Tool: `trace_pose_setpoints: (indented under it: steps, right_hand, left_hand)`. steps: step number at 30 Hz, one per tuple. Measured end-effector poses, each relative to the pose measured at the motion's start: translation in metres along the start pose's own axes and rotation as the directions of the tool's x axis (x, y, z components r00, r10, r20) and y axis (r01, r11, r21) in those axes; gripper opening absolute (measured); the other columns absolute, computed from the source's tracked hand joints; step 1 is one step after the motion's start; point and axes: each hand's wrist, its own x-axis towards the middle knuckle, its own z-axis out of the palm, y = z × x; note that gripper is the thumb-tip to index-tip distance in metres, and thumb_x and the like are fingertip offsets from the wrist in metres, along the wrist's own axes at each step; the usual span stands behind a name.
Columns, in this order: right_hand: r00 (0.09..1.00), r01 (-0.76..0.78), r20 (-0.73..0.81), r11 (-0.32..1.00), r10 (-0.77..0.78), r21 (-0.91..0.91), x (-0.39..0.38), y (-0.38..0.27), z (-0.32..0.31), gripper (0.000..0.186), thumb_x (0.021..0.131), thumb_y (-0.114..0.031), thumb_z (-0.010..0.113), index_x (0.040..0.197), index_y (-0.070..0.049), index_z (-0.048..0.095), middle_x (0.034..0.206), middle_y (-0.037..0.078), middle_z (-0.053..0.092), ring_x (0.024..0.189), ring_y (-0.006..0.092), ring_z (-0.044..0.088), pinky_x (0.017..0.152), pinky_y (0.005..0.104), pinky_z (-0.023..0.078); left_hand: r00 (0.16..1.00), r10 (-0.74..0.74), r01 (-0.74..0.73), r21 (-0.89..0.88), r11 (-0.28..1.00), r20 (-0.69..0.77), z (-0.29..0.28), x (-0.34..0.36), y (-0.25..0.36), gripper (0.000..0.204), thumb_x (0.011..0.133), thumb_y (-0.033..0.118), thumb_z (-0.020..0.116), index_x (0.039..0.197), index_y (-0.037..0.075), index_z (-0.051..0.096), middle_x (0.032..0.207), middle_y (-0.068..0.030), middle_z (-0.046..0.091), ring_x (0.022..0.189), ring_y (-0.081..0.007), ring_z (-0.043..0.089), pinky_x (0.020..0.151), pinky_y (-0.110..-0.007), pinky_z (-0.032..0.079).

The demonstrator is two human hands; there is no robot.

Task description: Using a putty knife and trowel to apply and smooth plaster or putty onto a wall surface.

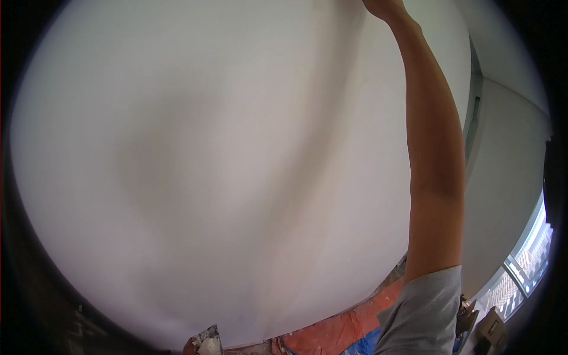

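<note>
Packages: one pale cardboard box (496, 324), boxy, beige-white, at lower right on the floor near the window. Labels, signs, screens: none visible.

The wall (195, 165) was plain off-white, no pattern. The sleeve (423, 313) was light grey. The floor sheet (337, 331) showed orange-red with a blue patch. The window (529, 260) glowed pale.

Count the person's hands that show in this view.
1. The right hand is raised high against the white wall, cut off by the top edge. The left hand is out of view, perhaps below the frame.
</note>
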Motion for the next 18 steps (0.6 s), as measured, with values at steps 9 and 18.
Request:
trace_pose_setpoints:
  steps: [9, 18]
  right_hand:
    - [0.949, 0.313, 0.078, 0.945, -0.306, -0.095, -0.21, -0.022, 0.015, 0.065, 0.076, 0.002, 0.065, 0.135, -0.025, 0.063, 0.128, 0.009, 0.059, 0.107, 0.0335, 0.055, 0.095, 0.0454, 0.045]
    - [0.902, 0.279, 0.316, 0.956, -0.293, 0.089, -0.373, -0.071, -0.036, 0.047, 0.082, -0.007, 0.067, 0.124, -0.028, 0.07, 0.133, 0.004, 0.059, 0.113, 0.0258, 0.054, 0.109, 0.049, 0.036]
  left_hand:
    - [0.998, -0.004, 0.006, 0.033, 0.999, -0.055, 0.019, 0.002, 0.007, 0.033, 0.102, 0.022, 0.047, 0.125, 0.001, 0.057, 0.111, -0.0121, 0.068, 0.1, -0.0231, 0.069, 0.084, -0.036, 0.059]
    - [0.928, 0.172, -0.333, 0.533, 0.778, 0.33, 0.068, 0.018, 0.0, 0.03, 0.101, 0.021, 0.045, 0.115, 0.0, 0.061, 0.107, -0.0126, 0.068, 0.096, -0.0203, 0.069, 0.086, -0.038, 0.058]
